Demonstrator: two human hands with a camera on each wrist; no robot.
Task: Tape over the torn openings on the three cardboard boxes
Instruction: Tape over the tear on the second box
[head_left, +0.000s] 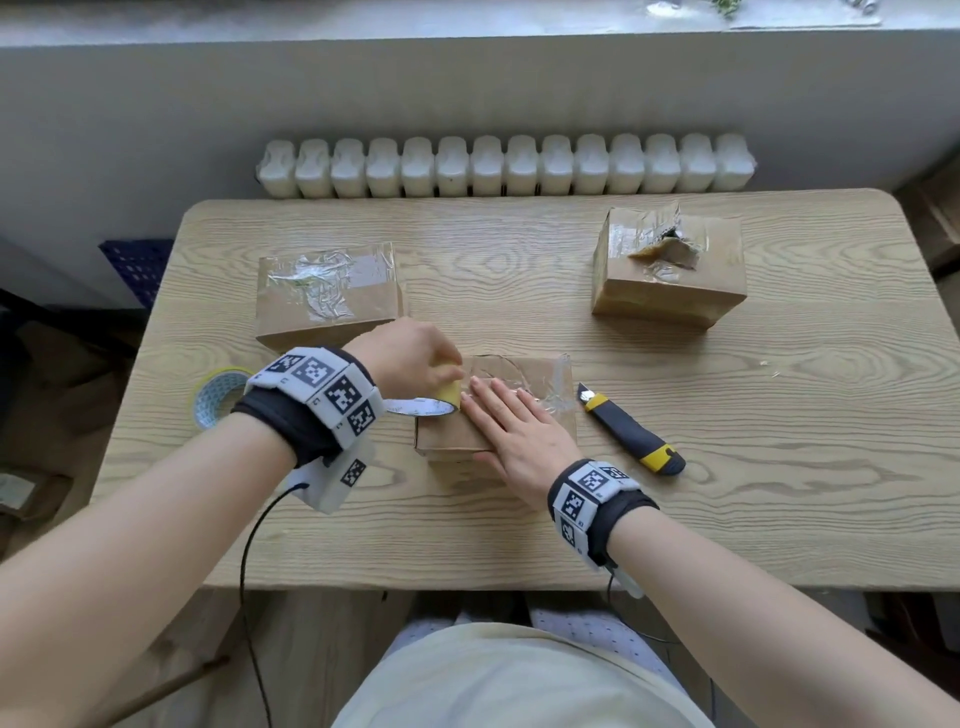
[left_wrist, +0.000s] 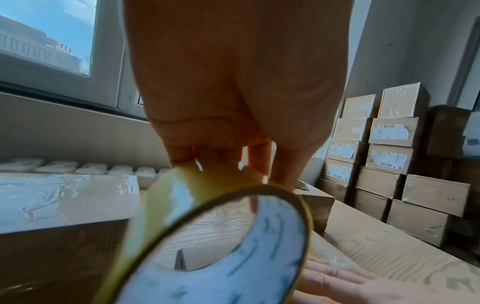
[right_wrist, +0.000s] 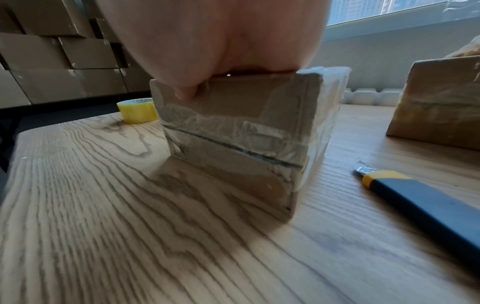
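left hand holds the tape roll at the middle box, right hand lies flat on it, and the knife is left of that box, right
Not quite: the knife lies right of the middle box, as the head view shows. The left hand does hold the tape roll, and the right hand lies flat on the box.

Wooden table (head_left: 779, 467), white radiator (head_left: 506, 166) behind — stacked cartons (left_wrist: 384, 156), window (left_wrist: 46, 37)

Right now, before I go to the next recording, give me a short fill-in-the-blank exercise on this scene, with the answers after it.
1. The left hand grips a roll of ____.
2. The right hand lies flat on the near box, with its fingers ____.
3. The utility knife lies on the table to the ____ of that box.
4. The box with a torn opening not yet taped over is the one at the far ____.

Missing words: tape; straight; right; right
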